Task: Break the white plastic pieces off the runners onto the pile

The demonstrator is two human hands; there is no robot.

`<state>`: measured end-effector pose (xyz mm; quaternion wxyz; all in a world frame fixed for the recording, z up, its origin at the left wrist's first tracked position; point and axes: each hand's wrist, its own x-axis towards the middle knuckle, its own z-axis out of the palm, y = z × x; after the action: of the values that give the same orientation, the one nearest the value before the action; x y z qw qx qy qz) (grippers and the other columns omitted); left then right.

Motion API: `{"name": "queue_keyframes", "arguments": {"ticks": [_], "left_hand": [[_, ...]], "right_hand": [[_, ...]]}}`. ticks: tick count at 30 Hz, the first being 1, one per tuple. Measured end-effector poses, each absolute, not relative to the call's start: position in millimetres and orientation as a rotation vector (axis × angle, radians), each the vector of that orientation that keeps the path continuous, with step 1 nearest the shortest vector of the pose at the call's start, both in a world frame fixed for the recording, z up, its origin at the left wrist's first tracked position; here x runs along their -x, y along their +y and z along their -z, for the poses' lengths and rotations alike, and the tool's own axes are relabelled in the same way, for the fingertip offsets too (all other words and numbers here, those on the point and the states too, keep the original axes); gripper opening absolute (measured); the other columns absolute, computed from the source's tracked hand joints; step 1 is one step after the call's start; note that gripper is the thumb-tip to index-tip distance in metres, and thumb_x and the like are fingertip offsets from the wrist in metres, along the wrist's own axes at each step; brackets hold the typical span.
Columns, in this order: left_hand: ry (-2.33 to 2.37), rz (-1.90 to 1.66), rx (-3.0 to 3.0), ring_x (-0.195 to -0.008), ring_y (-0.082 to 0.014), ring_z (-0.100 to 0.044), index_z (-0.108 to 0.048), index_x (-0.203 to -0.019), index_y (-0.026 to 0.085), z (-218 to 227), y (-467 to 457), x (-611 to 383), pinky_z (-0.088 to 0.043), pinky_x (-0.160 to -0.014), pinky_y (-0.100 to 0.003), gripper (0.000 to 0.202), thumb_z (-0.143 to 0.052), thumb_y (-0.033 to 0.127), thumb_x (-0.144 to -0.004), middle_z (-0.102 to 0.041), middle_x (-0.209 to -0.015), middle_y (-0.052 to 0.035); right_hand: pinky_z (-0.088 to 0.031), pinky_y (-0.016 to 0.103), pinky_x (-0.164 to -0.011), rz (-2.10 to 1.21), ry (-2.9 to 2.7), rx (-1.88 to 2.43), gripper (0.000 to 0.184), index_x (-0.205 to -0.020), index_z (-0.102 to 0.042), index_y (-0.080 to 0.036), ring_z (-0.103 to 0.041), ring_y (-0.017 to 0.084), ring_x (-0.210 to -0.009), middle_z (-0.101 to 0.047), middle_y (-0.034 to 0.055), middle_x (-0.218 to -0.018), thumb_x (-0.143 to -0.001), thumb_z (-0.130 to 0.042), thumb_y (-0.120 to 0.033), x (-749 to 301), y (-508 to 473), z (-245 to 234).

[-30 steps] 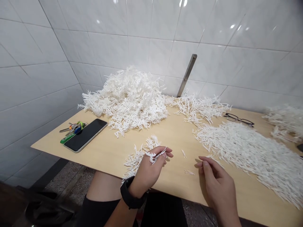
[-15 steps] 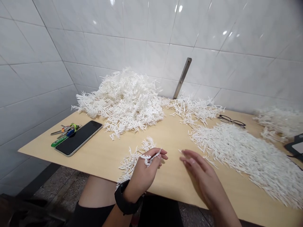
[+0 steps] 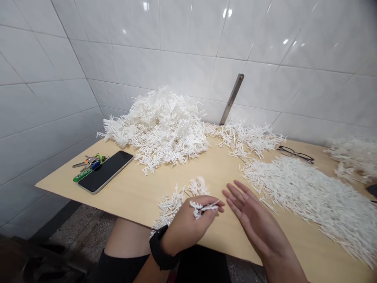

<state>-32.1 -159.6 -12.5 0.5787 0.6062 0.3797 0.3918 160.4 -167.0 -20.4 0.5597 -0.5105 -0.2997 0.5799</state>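
The left hand (image 3: pixel 188 226) pinches a little white sprig (image 3: pixel 203 207) between the thumb and the fingertips. The sprig is spiky and looks like plastic. It sits low over the near edge of the table (image 3: pixel 138 188), just off the wood. Only the tips of the fingers hold it, so I think it could slip out. If it fell, it might drop past the edge onto the person's lap or the floor.

The right hand (image 3: pixel 253 220) is flat, with its fingers spread wide. It holds nothing and hovers over the bare wood just beside the left hand. The two hands are close, so a quick move could knock the sprig loose.

A small heap (image 3: pixel 176 198) of the same white bits lies just behind the left hand, right at the table's edge. A bump from the wrist, which wears a black watch (image 3: pixel 160 247), could push some of them over.

To the right is a wide flat spread (image 3: pixel 309 192) of white bits. It lies near the right hand, so a sweep that way could mess it up. At the back is a big pile (image 3: pixel 165 125), heaped against the tiled wall. A sprig that fell among any of these would be hard to find, since they all look the same.

A phone (image 3: pixel 106 171) and some keys (image 3: pixel 90 161) lie well off to the left, and a pair of glasses (image 3: pixel 294 154) sits at the back. None of these is close to the hands.
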Motion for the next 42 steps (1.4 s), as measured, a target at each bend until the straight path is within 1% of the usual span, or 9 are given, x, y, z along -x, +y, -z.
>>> {"name": "queue_keyframes", "arguments": {"ticks": [4, 9, 15, 20, 22, 26, 30, 33, 42], "left_hand": [[0.842, -0.819, -1.456, -0.095, -0.0197, -0.069, -0.067, -0.123, 0.022, 12, -164, 31, -0.052, -0.088, -0.029, 0.036, -0.061, 0.031, -0.089, -0.075, -0.104, -0.0054], [0.607, -0.606, -1.543, -0.081, -0.0175, -0.069, -0.077, -0.1, 0.014, 4, -169, 43, -0.053, -0.079, -0.025, 0.031, -0.055, 0.035, -0.092, -0.076, -0.087, -0.0076], [0.552, -0.584, -1.532, -0.083, -0.0194, -0.07, -0.078, -0.084, 0.017, -20, -174, 65, -0.053, -0.083, -0.027, 0.04, -0.051, 0.043, -0.095, -0.076, -0.081, -0.0069], [0.972, -0.748, -1.429, -0.058, -0.0118, -0.061, -0.075, -0.1, 0.019, -23, -176, 78, -0.049, -0.057, -0.022, 0.035, -0.051, 0.045, -0.094, -0.074, -0.089, -0.0045], [1.142, -0.806, -1.442, -0.054, -0.0116, -0.06, -0.073, -0.106, 0.019, -20, -176, 84, -0.05, -0.057, -0.024, 0.039, -0.049, 0.048, -0.094, -0.073, -0.088, -0.0047], [1.302, -0.807, -1.631, -0.102, -0.0257, -0.068, -0.068, -0.123, 0.026, -16, -177, 94, -0.053, -0.092, -0.035, 0.041, -0.058, 0.048, -0.089, -0.072, -0.116, -0.0082], [1.439, -0.89, -1.712, -0.14, -0.0312, -0.041, -0.044, -0.147, 0.03, -11, -172, 96, -0.034, -0.116, -0.048, 0.064, -0.06, 0.048, -0.088, -0.046, -0.152, -0.0073], [1.578, -1.07, -1.673, -0.143, -0.0299, -0.037, -0.043, -0.146, 0.027, -9, -166, 92, -0.034, -0.116, -0.048, 0.058, -0.055, 0.045, -0.092, -0.039, -0.155, -0.0086], [1.403, -1.093, -1.687, -0.123, -0.0252, -0.056, -0.069, -0.108, 0.024, -9, -165, 84, -0.042, -0.109, -0.039, 0.026, -0.054, 0.039, -0.093, -0.064, -0.128, -0.0075]], "right_hand": [[-0.031, 0.043, -0.118, -0.986, -0.759, 1.362, 0.051, -0.134, -0.056, -0.037, -0.04, 0.023, -0.142, -0.049, 0.0016, -0.151, -0.085, -0.067, -0.046, -155, -169, 32], [-0.045, 0.047, -0.107, -0.938, -1.341, 1.378, 0.032, -0.117, -0.07, -0.029, -0.061, 0.027, -0.121, -0.069, 0.0091, -0.125, -0.096, -0.05, -0.043, -145, -186, 35], [-0.047, 0.044, -0.106, -0.724, -1.994, 1.202, 0.033, -0.125, -0.066, -0.032, -0.056, 0.026, -0.127, -0.064, 0.0057, -0.134, -0.095, -0.052, -0.029, -141, -199, 35], [-0.051, 0.044, -0.098, -0.444, -2.088, 1.323, 0.038, -0.125, -0.064, -0.026, -0.061, 0.026, -0.114, -0.069, 0.0085, -0.122, -0.091, -0.051, -0.015, -133, -198, 43], [-0.053, 0.043, -0.093, -0.331, -2.046, 1.373, 0.037, -0.12, -0.066, -0.024, -0.062, 0.026, -0.108, -0.069, 0.0095, -0.116, -0.09, -0.047, -0.012, -131, -197, 46], [-0.052, 0.042, -0.082, -0.173, -1.876, 1.522, 0.02, -0.097, -0.068, -0.022, -0.065, 0.026, -0.092, -0.071, 0.009, -0.098, -0.091, -0.049, -0.02, -130, -197, 51], [-0.051, 0.033, -0.07, -0.267, -1.709, 1.641, 0.024, -0.083, -0.066, -0.022, -0.066, 0.022, -0.076, -0.071, 0.0061, -0.084, -0.094, -0.05, -0.037, -129, -199, 51], [-0.048, 0.03, -0.061, -0.337, -1.565, 1.753, 0.03, -0.083, -0.066, -0.022, -0.064, 0.02, -0.064, -0.07, 0.0041, -0.075, -0.093, -0.051, -0.045, -129, -199, 48], [-0.043, 0.025, -0.046, -0.606, -1.06, 1.678, 0.039, -0.083, -0.061, -0.02, -0.053, 0.015, -0.049, -0.059, -0.0004, -0.058, -0.085, -0.059, -0.059, -135, -199, 37]]}}
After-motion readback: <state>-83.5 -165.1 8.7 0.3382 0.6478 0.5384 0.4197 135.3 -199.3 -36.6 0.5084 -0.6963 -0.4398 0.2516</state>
